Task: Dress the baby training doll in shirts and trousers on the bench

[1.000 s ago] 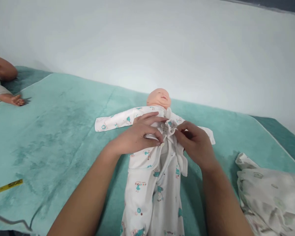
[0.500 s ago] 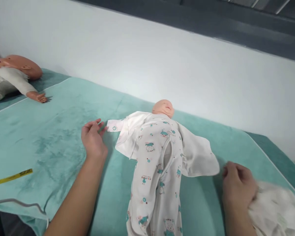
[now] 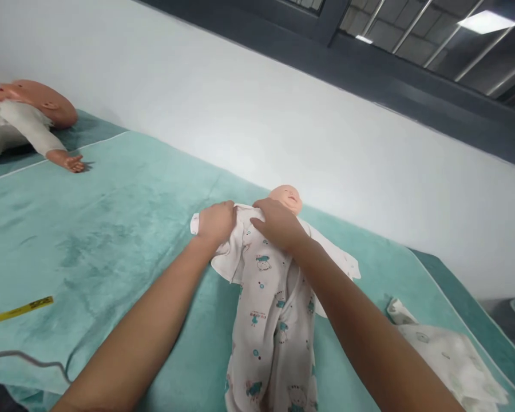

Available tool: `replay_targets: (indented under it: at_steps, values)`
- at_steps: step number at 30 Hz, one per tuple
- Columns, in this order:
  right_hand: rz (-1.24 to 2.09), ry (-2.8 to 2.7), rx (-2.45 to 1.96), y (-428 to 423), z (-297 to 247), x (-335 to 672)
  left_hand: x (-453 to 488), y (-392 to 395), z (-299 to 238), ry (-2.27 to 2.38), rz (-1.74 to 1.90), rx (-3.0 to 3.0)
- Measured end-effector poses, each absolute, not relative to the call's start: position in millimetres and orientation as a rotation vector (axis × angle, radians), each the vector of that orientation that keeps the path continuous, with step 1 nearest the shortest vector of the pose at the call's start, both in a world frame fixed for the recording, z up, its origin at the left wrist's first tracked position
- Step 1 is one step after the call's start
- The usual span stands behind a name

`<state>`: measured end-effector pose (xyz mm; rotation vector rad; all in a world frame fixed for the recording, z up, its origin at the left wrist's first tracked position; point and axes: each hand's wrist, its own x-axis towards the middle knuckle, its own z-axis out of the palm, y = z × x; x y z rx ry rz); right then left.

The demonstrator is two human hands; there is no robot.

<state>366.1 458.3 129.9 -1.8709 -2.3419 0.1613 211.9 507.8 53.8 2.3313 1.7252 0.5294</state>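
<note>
Printed trousers (image 3: 261,326) reached up over the chest of a doll (image 3: 287,197) that lay face up on a green sheet (image 3: 124,240). The person's left hand (image 3: 217,223) was wrapped around a sleeve of its white jacket (image 3: 229,266), the cuff poking out beyond; the right hand (image 3: 278,223) bent over the collar — whether its fingertips pinched cloth could not be told. A hard tug on the sleeve risked twisting the doll's arm or dragging its body askew; loose jacket cloth might have bunched underneath. Farther back stood a white wall (image 3: 223,103).
</note>
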Motion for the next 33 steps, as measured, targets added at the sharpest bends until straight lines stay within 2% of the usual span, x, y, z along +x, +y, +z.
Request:
replay_targets:
  at_steps: [7, 15, 22, 33]
  values:
    - [0.067, -2.587, -2.053, 481.6, 125.1, 362.7, 204.2, 514.2, 48.6, 1.742, 0.522, 2.296]
    - [0.327, -2.758, -2.055, 509.7, 127.4, 346.9, 204.5, 512.9, 47.9, 1.737, 0.527, 2.311]
    - [0.279, -2.7, -1.967, 493.0, 143.6, 381.7, 199.4, 498.4, 52.2, 1.771, 0.681, 2.2]
    - [0.151, -2.461, -2.1, 466.8, 161.8, 405.5, 189.1, 495.0, 44.6, 1.762, 0.591, 2.189]
